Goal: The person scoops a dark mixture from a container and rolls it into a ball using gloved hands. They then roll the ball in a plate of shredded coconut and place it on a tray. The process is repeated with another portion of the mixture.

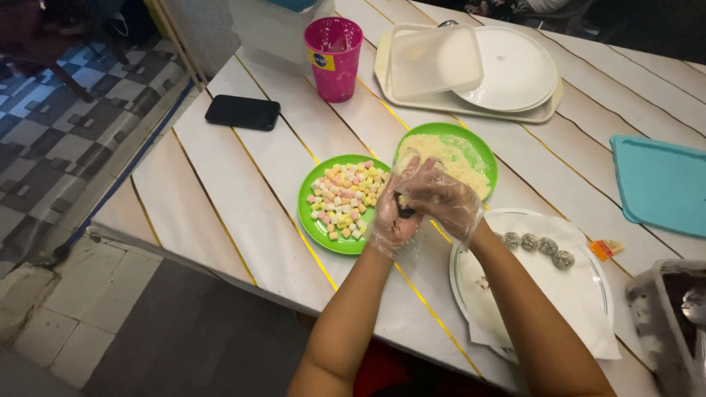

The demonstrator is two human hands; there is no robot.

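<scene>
Both my hands wear clear plastic gloves and meet over the table. My left hand cups a small dark lump of dough; my right hand presses onto it from above. Just left of them is a green plate of several small pastel marshmallow cubes. Behind my hands a second green plate holds pale crumbs. To the right, a white plate lined with paper carries several coated dark balls in a row.
A pink cup and a black phone sit at the back left. A cream tray bears a white plate and a clear lid. A teal lid lies at right, a dark-smeared container at the lower right.
</scene>
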